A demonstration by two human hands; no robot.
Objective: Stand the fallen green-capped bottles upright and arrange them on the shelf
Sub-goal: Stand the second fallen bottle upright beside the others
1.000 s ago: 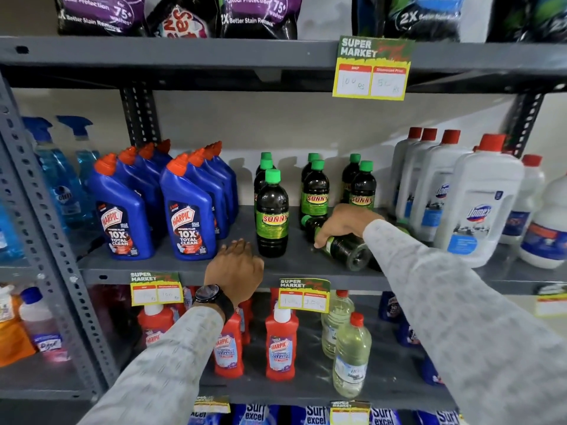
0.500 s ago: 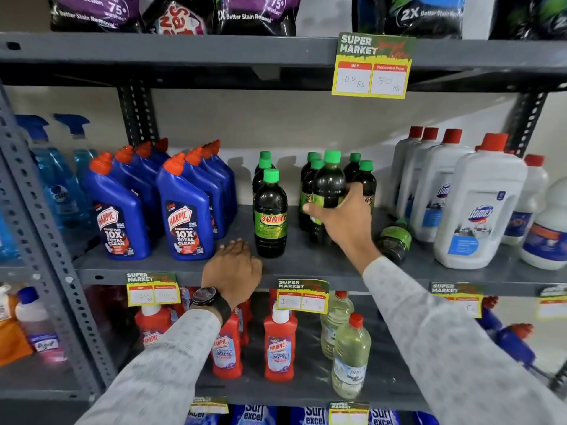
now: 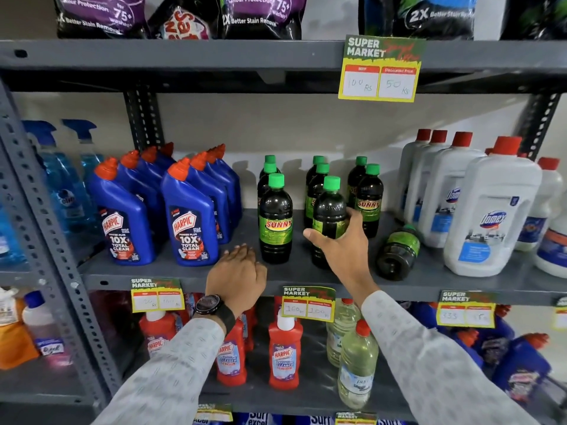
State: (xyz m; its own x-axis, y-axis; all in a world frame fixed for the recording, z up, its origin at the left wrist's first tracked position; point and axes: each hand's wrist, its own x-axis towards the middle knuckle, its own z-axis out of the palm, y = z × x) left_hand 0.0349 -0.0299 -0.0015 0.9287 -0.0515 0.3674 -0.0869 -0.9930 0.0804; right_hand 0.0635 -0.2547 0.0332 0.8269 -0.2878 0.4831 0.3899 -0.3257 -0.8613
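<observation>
Green-capped bottle (image 3: 329, 216) stands upright at centre frame on the grey shelf (image 3: 306, 271), and your right hand (image 3: 340, 243) is wrapped around its lower body: the thumb crosses the front near the label's lower edge, the fingers curl round the right side. Its base rests on the shelf at the front of the middle row, with two more green-capped bottles lined up behind it.

Your left hand (image 3: 237, 276) lies palm-down on the shelf's front edge, lower centre of the frame, fingers loosely spread and holding nothing (a dark watch sits on that wrist).

Just left of the held bottle stands another upright one (image 3: 275, 219), its SUNNY label facing you, heading its own row. To the right, a third row begins with an upright bottle (image 3: 369, 200). Further right, one fallen bottle (image 3: 397, 253) lies on its side with its base toward you, close to the white red-capped jugs (image 3: 491, 210). Blue Harpic bottles (image 3: 190, 216) fill the left of the frame.
</observation>
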